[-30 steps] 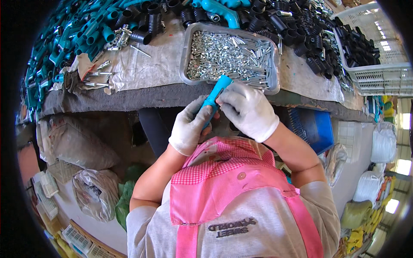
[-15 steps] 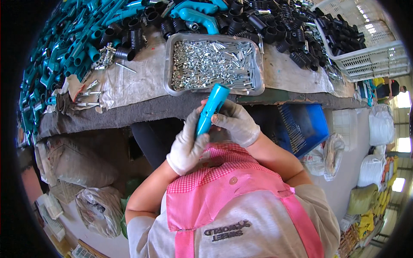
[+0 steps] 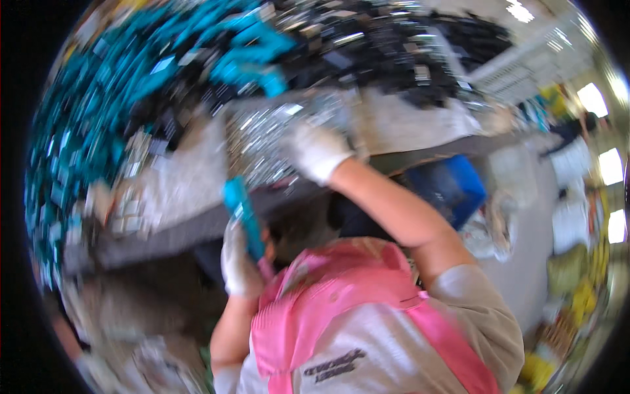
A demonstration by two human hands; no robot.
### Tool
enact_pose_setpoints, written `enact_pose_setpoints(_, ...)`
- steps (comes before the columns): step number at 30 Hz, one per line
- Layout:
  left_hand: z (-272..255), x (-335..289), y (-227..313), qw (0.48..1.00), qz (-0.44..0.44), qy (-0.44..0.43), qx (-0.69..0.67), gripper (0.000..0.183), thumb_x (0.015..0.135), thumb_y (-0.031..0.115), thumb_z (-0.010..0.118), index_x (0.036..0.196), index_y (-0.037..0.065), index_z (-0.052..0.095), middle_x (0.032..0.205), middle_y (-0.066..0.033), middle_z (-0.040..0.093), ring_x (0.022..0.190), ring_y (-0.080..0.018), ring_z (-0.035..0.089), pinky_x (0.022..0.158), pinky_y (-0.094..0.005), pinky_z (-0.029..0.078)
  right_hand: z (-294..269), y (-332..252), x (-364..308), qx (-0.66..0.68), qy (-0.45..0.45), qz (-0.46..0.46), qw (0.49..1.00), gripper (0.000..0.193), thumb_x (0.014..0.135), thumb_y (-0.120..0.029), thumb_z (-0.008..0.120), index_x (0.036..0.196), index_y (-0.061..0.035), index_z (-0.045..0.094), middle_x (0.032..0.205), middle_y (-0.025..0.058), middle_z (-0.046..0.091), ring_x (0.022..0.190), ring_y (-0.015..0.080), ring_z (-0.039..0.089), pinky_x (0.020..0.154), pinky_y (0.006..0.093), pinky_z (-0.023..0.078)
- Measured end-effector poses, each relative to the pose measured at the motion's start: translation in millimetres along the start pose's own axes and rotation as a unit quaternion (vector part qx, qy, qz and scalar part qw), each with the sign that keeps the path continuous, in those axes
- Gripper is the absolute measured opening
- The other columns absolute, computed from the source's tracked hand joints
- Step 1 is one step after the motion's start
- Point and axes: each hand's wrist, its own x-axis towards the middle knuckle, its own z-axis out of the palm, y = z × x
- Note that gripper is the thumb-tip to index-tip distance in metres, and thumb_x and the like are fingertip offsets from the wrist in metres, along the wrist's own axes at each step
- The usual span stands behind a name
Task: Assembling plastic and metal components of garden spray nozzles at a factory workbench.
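The picture is smeared by motion. My left hand [image 3: 239,262], in a white glove, grips a teal plastic handle [image 3: 241,217] that stands upright just below the table's front edge. My right hand [image 3: 316,152], also gloved, is stretched forward over the grey tray [image 3: 257,141] of small shiny metal parts, touching or just above them. Blur hides whether its fingers hold anything. I wear a pink apron [image 3: 341,308] over a grey shirt.
A heap of teal handles [image 3: 98,131] covers the table's left and back. Black parts [image 3: 394,46] are piled at the back right, beside a white crate [image 3: 525,59]. A blue bin [image 3: 453,187] sits under the table's right side. Sacks lie on the floor at left.
My right hand has left the teal handle and reached forward to the metal-parts tray. My left hand has kept the handle and dropped lower. The view swung and blurred.
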Motion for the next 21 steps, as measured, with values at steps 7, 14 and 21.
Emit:
enact_pose_setpoints(7, 3, 3, 11, 0.998, -0.04, -0.005, -0.047, 0.035, 0.096, 0.042, 0.035, 0.097, 0.01, 0.048, 0.064, -0.0027, 0.046, 0.039, -0.0118, 0.04, 0.032, -0.0218, 0.031, -4, -27, 23, 0.076, -0.028, -0.01, 0.997, 0.012, 0.074, -0.011, 0.057, 0.079, -0.0083, 0.067, 0.084, 0.0135, 0.065, 0.081, 0.0316, 0.065, 0.071, 0.0413, 0.052)
enact_pose_setpoints(14, 21, 11, 6, 0.998, 0.018, 0.025, 0.052, 0.037, 0.096, 0.043, 0.038, 0.112, 0.011, 0.049, 0.07, -0.0011, 0.05, 0.043, -0.0097, 0.041, 0.036, -0.0207, 0.03, -10, -3, 6, 0.249, 0.09, 0.015, 0.964, 0.011, 0.067, -0.015, 0.063, 0.074, -0.0066, 0.061, 0.079, 0.0145, 0.06, 0.077, 0.0325, 0.061, 0.07, 0.0431, 0.048)
enact_pose_setpoints(21, 27, 24, 10, 0.993, -0.101, -0.025, -0.059, 0.03, 0.096, 0.039, 0.041, 0.105, 0.012, 0.048, 0.076, -0.0041, 0.053, 0.054, -0.0131, 0.045, 0.049, -0.0246, 0.037, -30, -4, -35, 0.359, 0.158, -0.03, 0.919, 0.017, 0.076, -0.02, 0.069, 0.086, -0.0073, 0.066, 0.084, 0.0098, 0.066, 0.078, 0.0239, 0.064, 0.073, 0.035, 0.05)
